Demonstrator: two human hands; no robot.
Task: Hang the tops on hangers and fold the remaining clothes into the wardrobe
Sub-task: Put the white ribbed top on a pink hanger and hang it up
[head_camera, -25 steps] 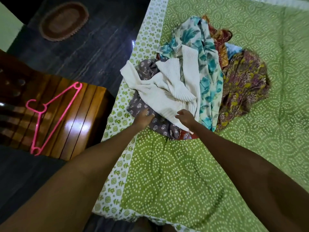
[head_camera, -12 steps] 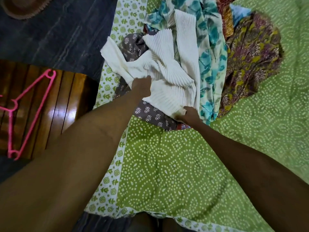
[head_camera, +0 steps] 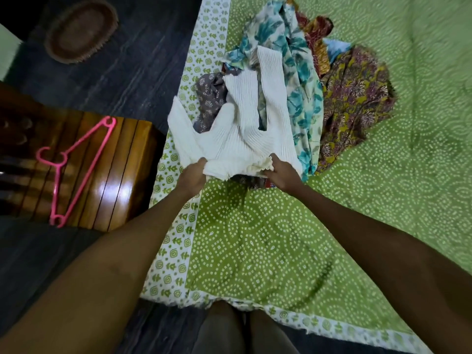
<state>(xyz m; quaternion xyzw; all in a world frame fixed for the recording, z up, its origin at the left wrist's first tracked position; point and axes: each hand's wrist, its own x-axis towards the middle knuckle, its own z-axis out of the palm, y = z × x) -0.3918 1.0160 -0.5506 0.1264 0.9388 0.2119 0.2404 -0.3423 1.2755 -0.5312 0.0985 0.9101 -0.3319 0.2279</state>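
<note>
Both hands grip the near edge of a cream ribbed top (head_camera: 237, 139), which lies on the pile of clothes on the bed. The left hand (head_camera: 192, 176) has its fingers curled round the top's left corner; the right hand (head_camera: 282, 172) pinches the hem just beside it. Under and behind the top lie a grey printed garment (head_camera: 210, 98), a teal floral one (head_camera: 301, 98) and a mustard-purple one (head_camera: 355, 98), all on the green bedsheet (head_camera: 255, 238). A pink hanger (head_camera: 76, 164) rests on the wooden bench (head_camera: 120, 180) beside the bed.

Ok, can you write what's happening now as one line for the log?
step: picking top from pile | left hand: grips white knit top hem | right hand: grips hem | pink hanger: on wooden table, untouched
</note>
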